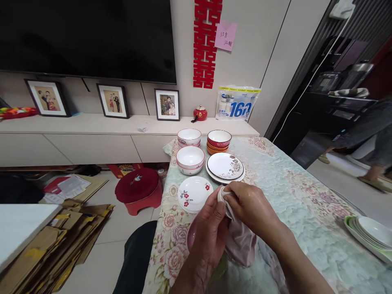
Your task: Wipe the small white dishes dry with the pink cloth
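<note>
Both hands meet at the near middle of the table around a pale pinkish cloth (241,241). My right hand (246,200) is closed on its upper part, and the rest hangs below. My left hand (212,218) is closed against the cloth's folded edge; whether something else lies inside the folds is hidden. Partly behind my left wrist shows a pink bowl (191,233). Just beyond my hands lie a white plate with red flowers (196,192) and a stack of brown-rimmed plates (225,165). A bit of green (219,267) shows below my hands.
Red-rimmed white bowls (190,157) and red and orange bowls (219,141) stand stacked farther back. White dishes on a green-edged plate (372,232) sit at the right edge. A red stool (139,192) and flattened cardboard (64,241) are left. Another person's legs (378,143) show at right.
</note>
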`<state>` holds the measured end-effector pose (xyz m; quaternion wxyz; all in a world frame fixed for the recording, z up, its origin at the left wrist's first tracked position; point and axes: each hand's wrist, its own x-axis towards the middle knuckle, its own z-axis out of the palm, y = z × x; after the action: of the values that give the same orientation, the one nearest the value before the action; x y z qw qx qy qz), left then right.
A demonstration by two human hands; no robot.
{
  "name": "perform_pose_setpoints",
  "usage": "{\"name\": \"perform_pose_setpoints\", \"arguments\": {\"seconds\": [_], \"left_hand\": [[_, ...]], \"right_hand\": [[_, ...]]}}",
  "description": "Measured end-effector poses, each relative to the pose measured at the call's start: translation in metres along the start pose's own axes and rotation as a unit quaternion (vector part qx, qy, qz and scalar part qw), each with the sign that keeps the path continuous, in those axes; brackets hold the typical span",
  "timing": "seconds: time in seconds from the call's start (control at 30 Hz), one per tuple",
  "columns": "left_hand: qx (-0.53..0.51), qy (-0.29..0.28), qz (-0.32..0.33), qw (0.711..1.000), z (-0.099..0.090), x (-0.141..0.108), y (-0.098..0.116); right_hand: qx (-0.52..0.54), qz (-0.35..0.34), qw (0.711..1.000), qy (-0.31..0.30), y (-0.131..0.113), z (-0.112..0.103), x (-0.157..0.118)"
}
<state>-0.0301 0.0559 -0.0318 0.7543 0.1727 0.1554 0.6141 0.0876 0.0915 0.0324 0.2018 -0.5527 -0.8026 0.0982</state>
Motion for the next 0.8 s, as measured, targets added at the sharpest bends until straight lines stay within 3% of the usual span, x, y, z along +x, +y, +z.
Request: {"name": "perform_pose_setpoints", "arguments": {"seconds": [0.1,0.23,0.4,0.47,0.63,0.7,0.8], "left_hand": [[0.007,0.025,0.009,1.000,-0.001,-0.001,-0.001],[-0.012,0.007,0.007,1.000,-0.001,0.000,-0.002],[-0.001,-0.032,0.007,0.999,0.002,0.001,-0.002],[0.004,-0.039,0.014,0.999,0.002,0.002,-0.001],[-0.005,-0.028,-0.006,1.000,-0.001,0.001,0.003],[0.000,-0.016,-0.017,1.000,-0.001,0.000,0.004],[0.021,-0.017,-0.021,0.999,0.002,-0.001,0.005]], "right_hand": [[-0.009,0.000,0.999,-0.045,0.000,-0.006,-0.003],[0.114,-0.051,0.989,-0.079,0.001,-0.014,-0.006],[0.134,-0.006,0.991,0.019,-0.002,-0.007,-0.005],[0.141,-0.015,0.990,0.026,-0.002,-0.005,-0.004],[0.226,-0.133,0.960,-0.095,0.008,-0.017,-0.003],[0.207,-0.150,0.959,-0.125,0.011,-0.022,-0.004],[0.107,-0.129,0.978,-0.120,0.013,-0.024,-0.007]]}}
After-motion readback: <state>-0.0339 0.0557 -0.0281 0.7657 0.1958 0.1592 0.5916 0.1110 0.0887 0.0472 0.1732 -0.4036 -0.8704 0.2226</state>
